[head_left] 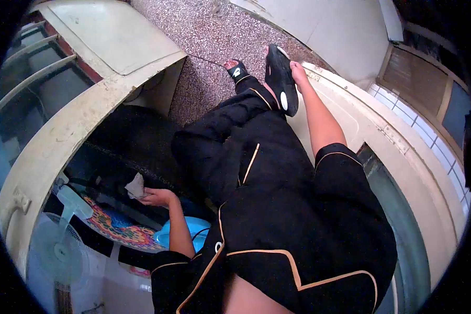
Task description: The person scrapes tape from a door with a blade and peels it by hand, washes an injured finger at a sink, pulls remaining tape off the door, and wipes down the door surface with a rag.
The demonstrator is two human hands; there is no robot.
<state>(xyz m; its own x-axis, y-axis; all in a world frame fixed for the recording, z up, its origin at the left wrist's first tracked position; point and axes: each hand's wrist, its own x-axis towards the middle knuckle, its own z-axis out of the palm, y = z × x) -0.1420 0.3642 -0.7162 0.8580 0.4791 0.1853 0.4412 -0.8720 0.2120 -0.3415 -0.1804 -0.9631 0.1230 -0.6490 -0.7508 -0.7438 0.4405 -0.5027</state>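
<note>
A crumpled grey cloth (135,187) is pinched in the fingers of my left hand (158,197), above a dark area beside my legs. My right arm reaches forward along a cream door. At its end, my right hand (299,74) is closed against the edge of a black slipper (281,78) with white patches; its fingertips are partly hidden. That slipper is on my raised foot, turned on its side, with toes and heel showing at its left. My other foot wears a matching slipper (236,72) on the speckled floor (204,99).
Cream door panels (345,97) stand close on my right. Another cream door (115,39) with glass panes is at the left. Near my left arm are a light blue basin (193,228), a colourful patterned mat (118,222) and a pale fan (60,251).
</note>
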